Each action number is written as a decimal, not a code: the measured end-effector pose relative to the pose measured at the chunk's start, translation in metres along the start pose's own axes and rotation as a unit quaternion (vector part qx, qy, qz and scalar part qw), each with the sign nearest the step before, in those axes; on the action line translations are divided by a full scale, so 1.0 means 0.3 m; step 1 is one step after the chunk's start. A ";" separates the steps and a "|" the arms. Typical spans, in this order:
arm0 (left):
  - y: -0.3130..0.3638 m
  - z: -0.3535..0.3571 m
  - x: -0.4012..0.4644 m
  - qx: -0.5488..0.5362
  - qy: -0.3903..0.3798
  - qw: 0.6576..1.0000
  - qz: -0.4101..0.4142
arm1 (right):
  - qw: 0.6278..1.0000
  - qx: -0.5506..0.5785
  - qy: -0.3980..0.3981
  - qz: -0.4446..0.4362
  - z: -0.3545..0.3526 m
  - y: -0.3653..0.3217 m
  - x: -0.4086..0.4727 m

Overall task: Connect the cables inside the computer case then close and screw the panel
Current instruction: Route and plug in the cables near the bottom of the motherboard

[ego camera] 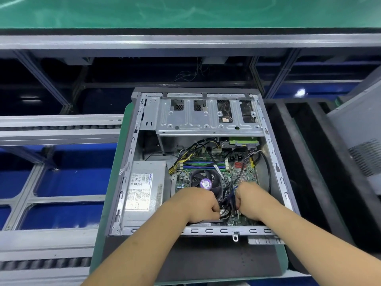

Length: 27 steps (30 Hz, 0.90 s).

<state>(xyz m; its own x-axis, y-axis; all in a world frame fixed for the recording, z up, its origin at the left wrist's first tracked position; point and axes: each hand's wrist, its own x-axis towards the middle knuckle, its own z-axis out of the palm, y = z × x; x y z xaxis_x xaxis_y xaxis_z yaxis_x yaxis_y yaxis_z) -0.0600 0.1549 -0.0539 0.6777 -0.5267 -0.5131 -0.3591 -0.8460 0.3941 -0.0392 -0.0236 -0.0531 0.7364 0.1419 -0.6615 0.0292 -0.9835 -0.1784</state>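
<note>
stage: cabling underway, computer case (276, 168) open
hands: left hand (199, 204), right hand (250, 200) close together, both pinching cables (227, 195)
left: panel (358, 129) aside, unscrewed

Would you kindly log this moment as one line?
case open | left hand on black cables | right hand on blue cable

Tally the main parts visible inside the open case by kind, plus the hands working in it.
Power supply: 1
Cooler fan: 1
Drive cage: 1
Hands: 2, left hand and right hand
Total: 5
</note>
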 end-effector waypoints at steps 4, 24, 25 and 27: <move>0.000 -0.002 0.002 -0.003 -0.004 1.000 0.001 | 1.000 0.028 -0.012 0.006 -0.004 -0.010 0.011; 0.008 -0.021 -0.004 -0.058 0.005 0.998 0.015 | 0.964 0.245 -0.099 0.020 0.004 -0.038 -0.009; 0.004 -0.021 -0.007 -0.065 0.007 0.998 0.016 | 0.969 0.226 -0.094 0.020 0.006 -0.038 -0.004; 0.005 -0.023 -0.008 -0.073 0.000 0.997 0.020 | 0.982 0.178 -0.063 0.017 0.008 -0.027 0.005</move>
<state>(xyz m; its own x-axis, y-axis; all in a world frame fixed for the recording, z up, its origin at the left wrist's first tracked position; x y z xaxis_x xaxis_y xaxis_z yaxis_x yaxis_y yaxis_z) -0.0577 0.1554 -0.0469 0.6649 -0.5598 -0.4945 -0.2883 -0.8031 0.5215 -0.0401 -0.0151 -0.0544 0.6435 0.1449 -0.7516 -0.2487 -0.8891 -0.3843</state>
